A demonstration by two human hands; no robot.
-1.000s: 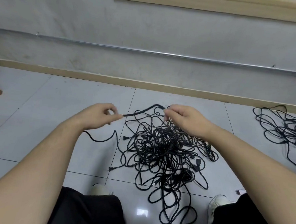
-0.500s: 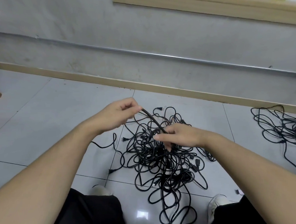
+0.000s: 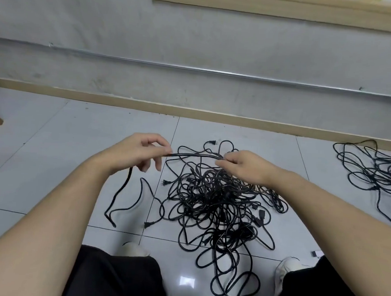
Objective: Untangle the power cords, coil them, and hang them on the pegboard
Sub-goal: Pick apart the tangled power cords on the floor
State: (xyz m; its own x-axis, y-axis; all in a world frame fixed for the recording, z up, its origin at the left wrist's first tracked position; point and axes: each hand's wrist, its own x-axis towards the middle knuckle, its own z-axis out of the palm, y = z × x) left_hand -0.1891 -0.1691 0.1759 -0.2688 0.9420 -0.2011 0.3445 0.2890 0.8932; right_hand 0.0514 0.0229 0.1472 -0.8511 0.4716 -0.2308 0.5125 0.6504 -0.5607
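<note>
Cord (image 3: 194, 155) taut between hands, tangle (image 3: 218, 202) below

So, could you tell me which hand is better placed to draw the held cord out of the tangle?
Probably the left hand: it pinches the cord on the open floor side, while the right hand sits over the pile.

There is a single view, worn on the person's head, looking forward and steeply down from above a crouched or seated body. It sits close over the tangled pile of black power cords (image 3: 218, 199), which lies just right of centre on the tiled floor (image 3: 53, 139). Nearer the lens than the pile, both forearms and the knees fill the bottom edge. Beyond the pile, the wooden skirting board (image 3: 192, 112) and grey wall close the view. Wide-angle bending probably curves the far lines. A second cord heap (image 3: 376, 172) is cut off at the right edge.
</note>
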